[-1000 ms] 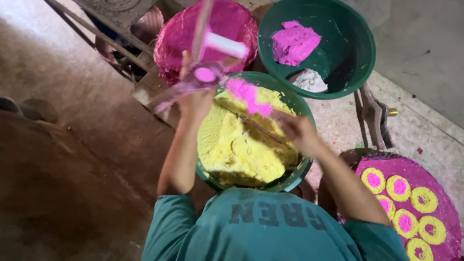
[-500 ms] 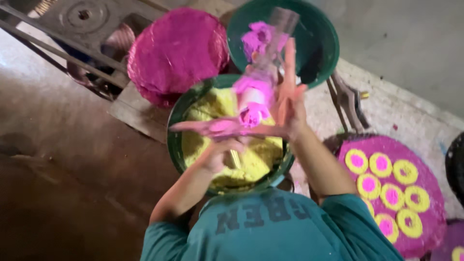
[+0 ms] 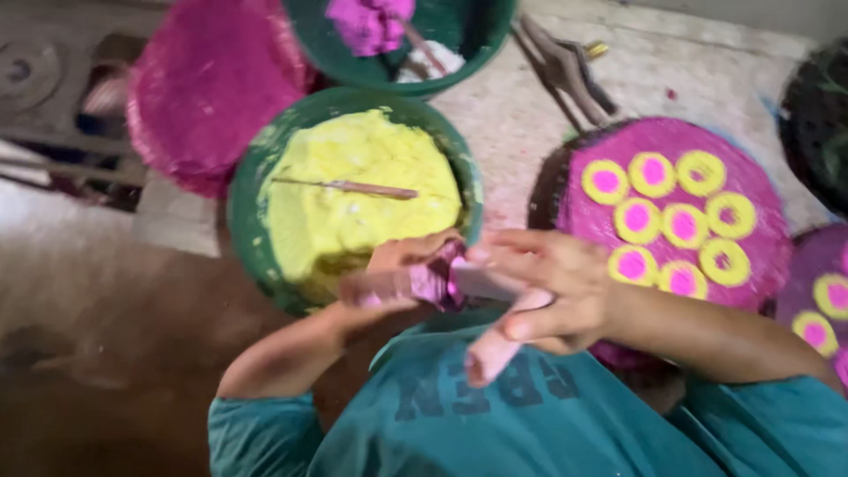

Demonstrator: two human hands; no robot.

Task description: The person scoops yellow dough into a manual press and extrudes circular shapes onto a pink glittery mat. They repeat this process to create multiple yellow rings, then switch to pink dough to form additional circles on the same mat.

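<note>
I hold a small pink mould [image 3: 430, 283] with both hands, close to my chest over my teal shirt. My left hand [image 3: 399, 261] is closed around its left end. My right hand [image 3: 549, 296] grips its right end with the fingers stretched across it. Just beyond the hands stands a green bowl [image 3: 243, 199] full of yellow paste [image 3: 353, 199], with a thin stick [image 3: 349, 186] lying across the paste. To the right, a round pink tray [image 3: 760, 208] carries several yellow rings with pink centres [image 3: 658, 221]. The mould's details are blurred.
A second green bowl [image 3: 481, 35] holding pink paste [image 3: 367, 22] stands at the top. A pink round disc [image 3: 208, 88] lies at the upper left, with a metal frame behind it. Metal tongs [image 3: 565, 66] rest on the speckled floor. More pink trays sit at the right edge.
My hands and the pink mould have come down from above the yellow bowl to in front of my chest. The view has swung, bringing the tray of rings closer to centre.
</note>
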